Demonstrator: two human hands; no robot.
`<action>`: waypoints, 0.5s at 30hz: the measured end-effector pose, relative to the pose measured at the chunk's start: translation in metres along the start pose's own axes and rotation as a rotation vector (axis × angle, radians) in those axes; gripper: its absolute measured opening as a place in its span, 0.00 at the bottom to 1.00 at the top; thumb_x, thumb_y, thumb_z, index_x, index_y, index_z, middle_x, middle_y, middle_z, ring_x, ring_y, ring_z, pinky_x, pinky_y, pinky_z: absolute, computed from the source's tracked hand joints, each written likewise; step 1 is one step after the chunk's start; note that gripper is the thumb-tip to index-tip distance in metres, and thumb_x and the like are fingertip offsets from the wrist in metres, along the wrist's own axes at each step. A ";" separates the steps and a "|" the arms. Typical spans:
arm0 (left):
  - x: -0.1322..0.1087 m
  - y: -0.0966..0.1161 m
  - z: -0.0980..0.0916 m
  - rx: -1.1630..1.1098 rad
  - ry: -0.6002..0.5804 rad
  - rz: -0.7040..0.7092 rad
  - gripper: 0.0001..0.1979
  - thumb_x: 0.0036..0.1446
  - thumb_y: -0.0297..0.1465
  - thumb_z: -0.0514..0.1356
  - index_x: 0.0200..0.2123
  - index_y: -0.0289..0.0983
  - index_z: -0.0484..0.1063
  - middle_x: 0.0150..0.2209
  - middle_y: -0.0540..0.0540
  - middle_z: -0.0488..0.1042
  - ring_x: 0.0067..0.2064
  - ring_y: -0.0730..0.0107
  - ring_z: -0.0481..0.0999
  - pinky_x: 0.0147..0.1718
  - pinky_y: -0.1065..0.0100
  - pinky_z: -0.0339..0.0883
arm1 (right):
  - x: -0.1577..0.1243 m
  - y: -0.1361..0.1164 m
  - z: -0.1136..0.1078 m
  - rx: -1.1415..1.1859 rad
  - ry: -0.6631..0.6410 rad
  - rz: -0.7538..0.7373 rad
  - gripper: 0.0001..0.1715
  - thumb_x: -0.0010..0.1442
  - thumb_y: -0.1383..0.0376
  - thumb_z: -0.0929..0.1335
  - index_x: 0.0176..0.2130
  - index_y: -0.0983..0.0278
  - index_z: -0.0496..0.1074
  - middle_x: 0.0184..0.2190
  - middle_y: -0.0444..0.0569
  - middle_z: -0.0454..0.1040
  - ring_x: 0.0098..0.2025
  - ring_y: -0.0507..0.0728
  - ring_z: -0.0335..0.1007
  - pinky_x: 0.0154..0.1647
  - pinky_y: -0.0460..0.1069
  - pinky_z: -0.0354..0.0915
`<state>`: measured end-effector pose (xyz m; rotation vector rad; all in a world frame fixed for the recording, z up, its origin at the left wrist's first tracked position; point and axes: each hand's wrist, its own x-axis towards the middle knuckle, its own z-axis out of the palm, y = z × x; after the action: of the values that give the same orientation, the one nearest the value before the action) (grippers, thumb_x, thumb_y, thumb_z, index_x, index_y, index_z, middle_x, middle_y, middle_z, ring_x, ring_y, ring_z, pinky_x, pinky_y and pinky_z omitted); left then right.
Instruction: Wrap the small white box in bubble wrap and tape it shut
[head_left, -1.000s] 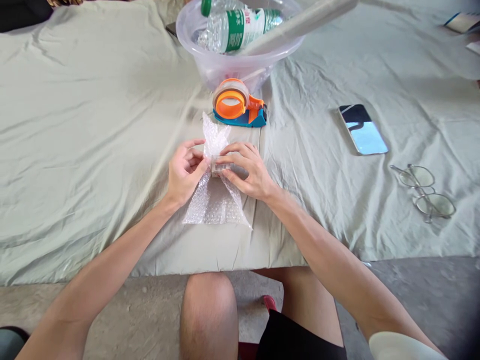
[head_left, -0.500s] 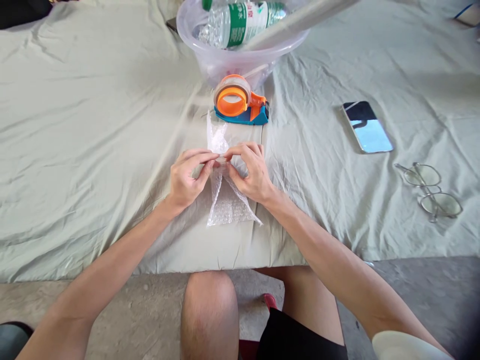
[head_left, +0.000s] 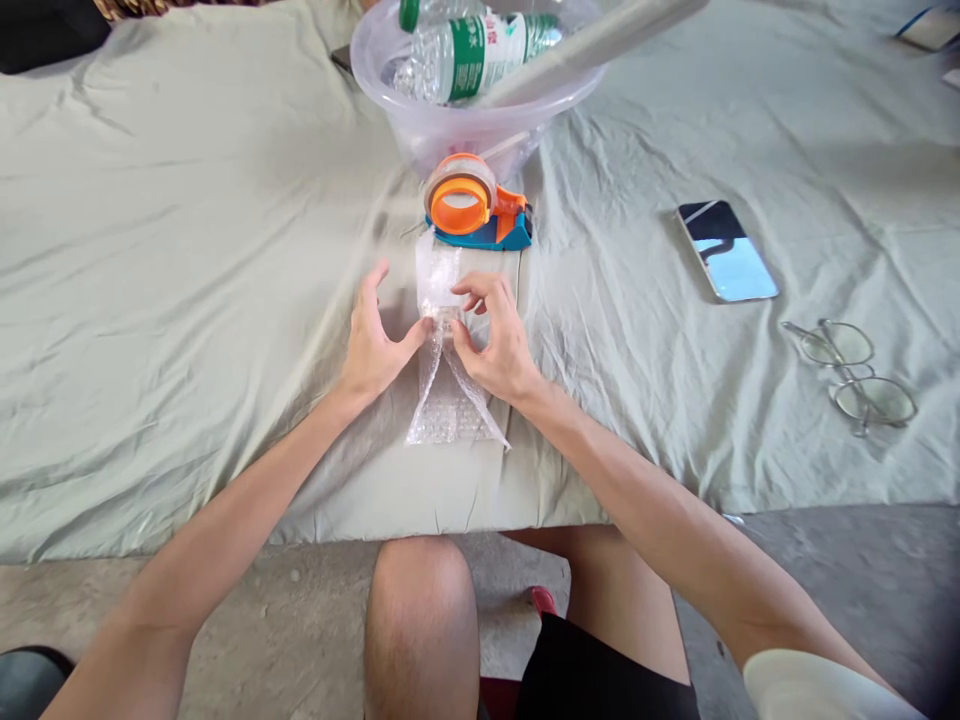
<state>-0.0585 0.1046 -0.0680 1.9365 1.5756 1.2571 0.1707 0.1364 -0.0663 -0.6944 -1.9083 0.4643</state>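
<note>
Both forearms (head_left: 262,495) angle inward, left grip (head_left: 373,345) spread wide, right grip (head_left: 501,345) loosely curled, thumbs (head_left: 414,337) near.

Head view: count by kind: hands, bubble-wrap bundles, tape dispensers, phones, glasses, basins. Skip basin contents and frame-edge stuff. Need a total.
Hands: 2 (left hand, right hand)
Bubble-wrap bundle: 1
Tape dispenser: 1
Phone: 1
Pair of glasses: 1
Basin: 1
Total: 7
</note>
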 end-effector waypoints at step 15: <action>0.014 0.002 -0.014 -0.131 -0.373 -0.074 0.20 0.77 0.54 0.66 0.57 0.47 0.84 0.79 0.42 0.75 0.88 0.34 0.57 0.85 0.19 0.27 | 0.002 0.004 -0.012 -0.093 -0.288 0.362 0.23 0.78 0.44 0.66 0.54 0.57 0.77 0.67 0.56 0.80 0.69 0.72 0.74 0.78 0.73 0.63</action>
<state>-0.0681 0.1135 -0.0529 1.8788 1.3283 0.8819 0.1817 0.1412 -0.0621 -1.0914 -2.0868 0.7381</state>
